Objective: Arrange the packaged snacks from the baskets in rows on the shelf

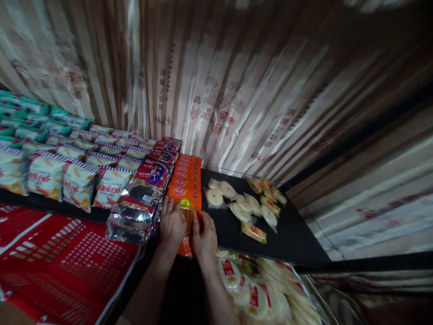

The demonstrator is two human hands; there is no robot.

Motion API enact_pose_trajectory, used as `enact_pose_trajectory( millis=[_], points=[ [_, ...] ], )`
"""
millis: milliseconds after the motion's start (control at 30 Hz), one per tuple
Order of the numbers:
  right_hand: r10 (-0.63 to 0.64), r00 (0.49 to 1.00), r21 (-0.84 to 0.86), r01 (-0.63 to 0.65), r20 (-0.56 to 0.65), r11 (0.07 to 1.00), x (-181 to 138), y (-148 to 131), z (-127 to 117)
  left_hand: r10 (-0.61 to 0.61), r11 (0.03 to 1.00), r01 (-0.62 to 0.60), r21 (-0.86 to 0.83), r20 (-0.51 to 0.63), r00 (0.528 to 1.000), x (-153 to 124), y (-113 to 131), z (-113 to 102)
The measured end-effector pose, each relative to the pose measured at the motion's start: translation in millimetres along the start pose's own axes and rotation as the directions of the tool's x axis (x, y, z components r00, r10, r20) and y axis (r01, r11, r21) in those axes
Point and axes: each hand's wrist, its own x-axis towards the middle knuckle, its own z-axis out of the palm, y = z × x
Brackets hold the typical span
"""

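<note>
A row of orange snack packets (186, 180) runs away from me on a black shelf (297, 239). Both hands rest on the nearest orange packet (189, 220). My left hand (172, 222) lies on its left side with fingers curled over it. My right hand (204, 235) presses its right edge, fingers bent. To the left lies a row of silver and red foil packets (145, 198).
White and blue-striped snack bags (77, 180) and green packets (30, 117) fill the shelf at left. Loose clear-wrapped round cakes (243, 205) lie at right. A red plastic crate (57, 262) sits lower left. More wrapped cakes (257, 289) lie below. A striped curtain (237, 81) hangs behind.
</note>
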Motion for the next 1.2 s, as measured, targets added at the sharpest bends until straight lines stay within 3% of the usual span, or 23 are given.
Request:
enact_pose_trajectory(
  millis=[300,733,1067,1200],
  points=[
    [0.046,0.998,-0.017,-0.045,0.034,0.999,0.7,-6.2,1.5,0.039,0.999,-0.037,-0.030,0.055,0.998,-0.7,4.2,2.1],
    [0.064,0.995,-0.087,-0.058,0.070,0.995,2.6,-9.2,1.1,0.040,0.994,-0.049,0.093,0.096,0.995,3.7,8.1,-1.0],
    [0.016,0.999,0.002,-0.016,-0.031,1.000,2.8,1.2,6.5,0.085,0.986,-0.096,0.138,0.081,0.993,3.4,8.0,-0.4],
    [0.007,1.000,0.020,-0.006,-0.013,1.000,4.3,3.0,6.9,0.080,0.988,-0.089,0.129,0.077,0.994,3.6,8.9,0.5]
  ],
)
